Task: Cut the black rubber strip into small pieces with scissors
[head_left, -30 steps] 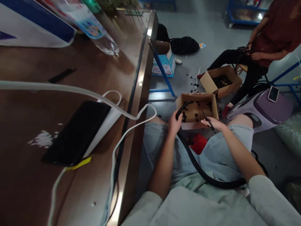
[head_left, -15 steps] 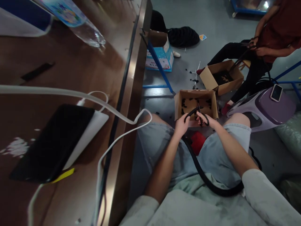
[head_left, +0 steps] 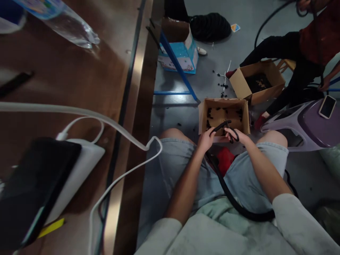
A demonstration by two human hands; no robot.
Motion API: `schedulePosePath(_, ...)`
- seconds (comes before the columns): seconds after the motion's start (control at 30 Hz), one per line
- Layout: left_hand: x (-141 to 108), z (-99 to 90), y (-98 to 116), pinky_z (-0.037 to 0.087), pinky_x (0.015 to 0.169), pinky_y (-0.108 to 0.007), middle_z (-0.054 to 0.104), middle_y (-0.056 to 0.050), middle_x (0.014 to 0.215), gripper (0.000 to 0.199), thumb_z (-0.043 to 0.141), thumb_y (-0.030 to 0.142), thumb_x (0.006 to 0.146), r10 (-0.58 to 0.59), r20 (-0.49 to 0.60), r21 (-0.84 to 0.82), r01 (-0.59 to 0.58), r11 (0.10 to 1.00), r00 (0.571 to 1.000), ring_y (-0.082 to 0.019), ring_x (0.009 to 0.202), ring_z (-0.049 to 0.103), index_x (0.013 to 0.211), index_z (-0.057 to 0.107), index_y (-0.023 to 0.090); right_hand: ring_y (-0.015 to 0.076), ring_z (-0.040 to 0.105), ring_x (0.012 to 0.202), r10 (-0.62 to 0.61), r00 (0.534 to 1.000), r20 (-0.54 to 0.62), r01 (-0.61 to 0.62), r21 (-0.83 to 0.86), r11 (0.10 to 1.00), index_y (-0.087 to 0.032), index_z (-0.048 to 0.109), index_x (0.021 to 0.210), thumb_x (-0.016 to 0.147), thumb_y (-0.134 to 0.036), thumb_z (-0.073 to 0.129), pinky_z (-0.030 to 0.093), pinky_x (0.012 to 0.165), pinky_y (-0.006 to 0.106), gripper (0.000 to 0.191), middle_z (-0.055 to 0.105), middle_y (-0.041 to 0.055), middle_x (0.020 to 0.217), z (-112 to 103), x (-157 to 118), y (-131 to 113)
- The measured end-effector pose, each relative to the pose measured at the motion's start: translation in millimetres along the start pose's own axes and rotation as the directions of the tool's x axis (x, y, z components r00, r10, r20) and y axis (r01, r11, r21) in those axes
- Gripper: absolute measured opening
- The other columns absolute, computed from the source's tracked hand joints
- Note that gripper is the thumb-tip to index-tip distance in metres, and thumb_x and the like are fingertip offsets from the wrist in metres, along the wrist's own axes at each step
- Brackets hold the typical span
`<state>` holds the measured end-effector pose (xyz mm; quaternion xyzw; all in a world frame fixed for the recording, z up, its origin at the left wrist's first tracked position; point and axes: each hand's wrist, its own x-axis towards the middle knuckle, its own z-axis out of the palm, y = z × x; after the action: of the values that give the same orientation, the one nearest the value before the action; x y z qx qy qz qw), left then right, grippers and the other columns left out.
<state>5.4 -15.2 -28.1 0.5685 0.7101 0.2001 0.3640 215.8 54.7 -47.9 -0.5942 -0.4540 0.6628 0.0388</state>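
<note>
My left hand (head_left: 205,140) is closed around a black rubber strip (head_left: 230,198) close to its free end. From there the strip loops down across my lap toward my right side. In my right hand (head_left: 237,135) is a pair of black-handled scissors (head_left: 231,136), fingers through the handles. The blades meet the strip's end just above a cardboard box (head_left: 222,102). Short black cut pieces lie scattered inside that box. Whether the blades are fully closed is too small to tell.
At left stands a brown table (head_left: 117,71) with a bottle (head_left: 71,26), a phone (head_left: 39,184) and white cables. Ahead right, a co-worker (head_left: 318,46) sits behind another cardboard box (head_left: 268,95). A purple stool (head_left: 316,127) carries a second phone (head_left: 327,107). Black pieces litter the floor.
The view has shifted slightly, moving the table leftward. The scissors and strip stay together over the box. The co-worker's hands have moved apart, one raised with a black strip.
</note>
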Motion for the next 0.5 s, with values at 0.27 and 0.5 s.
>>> schedulePosePath(0.27,9.6,10.7,-4.8,0.050,0.113,-0.035,0.068,-0.010,0.143,0.041,0.052,0.027,0.104,-0.054,0.063,-0.057,0.057,0.997,0.997,-0.024,0.134,0.064,0.142,0.065,0.020,0.0144,0.054,0.056,-0.134,0.988,-0.075,0.126,-0.110,0.986,-0.018,0.062,0.073,0.085,-0.076,0.065,0.040,0.053,0.025,0.059,0.060,0.0017,0.060,-7.3,3.6,9.0)
schedulePosePath(0.5,13.3,11.9,-15.0,0.048,0.114,-0.037,0.068,-0.012,0.143,0.040,0.048,0.025,0.104,-0.080,0.040,-0.113,0.084,0.990,0.996,-0.025,0.135,0.063,0.140,0.066,0.018,0.0171,0.056,0.057,-0.170,0.977,-0.132,0.106,-0.388,0.916,-0.021,0.056,0.060,0.082,-0.083,0.062,0.035,0.054,0.026,0.066,0.052,0.0013,0.051,-10.8,2.0,8.8)
